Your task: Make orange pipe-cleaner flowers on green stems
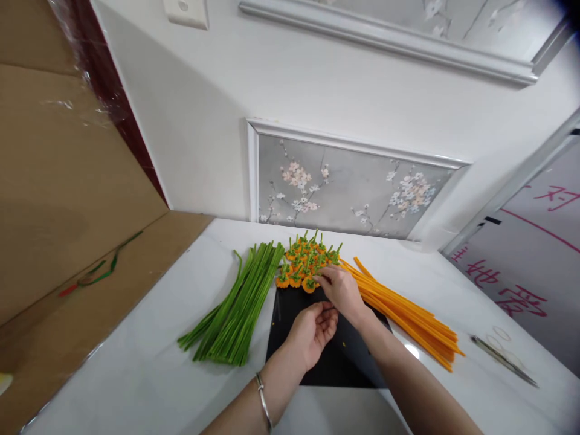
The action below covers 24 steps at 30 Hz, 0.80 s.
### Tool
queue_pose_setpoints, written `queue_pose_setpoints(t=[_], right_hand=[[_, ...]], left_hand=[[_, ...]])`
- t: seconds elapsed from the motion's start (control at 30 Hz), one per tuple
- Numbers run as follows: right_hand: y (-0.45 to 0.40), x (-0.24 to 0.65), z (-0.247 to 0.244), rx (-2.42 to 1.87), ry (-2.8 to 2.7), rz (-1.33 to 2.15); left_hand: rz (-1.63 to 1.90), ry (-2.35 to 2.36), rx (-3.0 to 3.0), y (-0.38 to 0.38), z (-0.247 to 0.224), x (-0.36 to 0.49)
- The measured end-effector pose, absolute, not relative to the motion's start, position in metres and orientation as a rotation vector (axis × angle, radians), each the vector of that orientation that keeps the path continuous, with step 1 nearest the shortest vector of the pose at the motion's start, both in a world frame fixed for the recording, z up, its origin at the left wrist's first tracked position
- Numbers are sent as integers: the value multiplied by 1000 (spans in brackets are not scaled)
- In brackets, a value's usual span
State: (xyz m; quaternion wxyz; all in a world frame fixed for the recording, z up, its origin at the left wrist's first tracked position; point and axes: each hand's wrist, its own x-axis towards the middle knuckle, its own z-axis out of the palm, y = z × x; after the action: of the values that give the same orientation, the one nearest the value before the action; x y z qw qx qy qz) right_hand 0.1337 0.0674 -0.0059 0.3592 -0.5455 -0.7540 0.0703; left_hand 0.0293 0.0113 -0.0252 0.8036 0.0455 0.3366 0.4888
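Note:
My right hand (343,291) reaches over the near edge of a cluster of small orange chenille pieces (296,266) with green tops and upright green stems. Its thumb and fingertips pinch at the closest orange piece (309,285). Palm up and loosely curled, my left hand (313,331) hovers over a black mat (344,365), just below the right one; nothing shows in its fingers. To the left lies a bundle of green chenille stems (240,308). A bundle of orange chenille stems (408,308) extends to the right, partly behind my right hand.
Tweezers (505,361) lie on the white tabletop (136,368) at the right, beside thin loops (501,335). Brown cardboard (72,199) borders the left side. A white wall with a framed floral panel (348,187) stands behind, and a board with red writing (525,266) at right.

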Motion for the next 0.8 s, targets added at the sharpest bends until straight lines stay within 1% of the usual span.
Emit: queue_pose_setpoints(t=[0.2, 0.37, 0.57, 0.8], right_hand=[[75, 138, 12, -1374, -1902, 138], [84, 158, 30, -1405, -1884, 104], [73, 142, 13, -1382, -2076, 116], [72, 123, -8, -1535, -2060, 15]], left_hand=[[1084, 770, 173, 13, -23, 25], [1386, 895, 245, 20, -20, 23], [1578, 998, 300, 34, -22, 13], [1551, 977, 361, 44, -20, 0]])
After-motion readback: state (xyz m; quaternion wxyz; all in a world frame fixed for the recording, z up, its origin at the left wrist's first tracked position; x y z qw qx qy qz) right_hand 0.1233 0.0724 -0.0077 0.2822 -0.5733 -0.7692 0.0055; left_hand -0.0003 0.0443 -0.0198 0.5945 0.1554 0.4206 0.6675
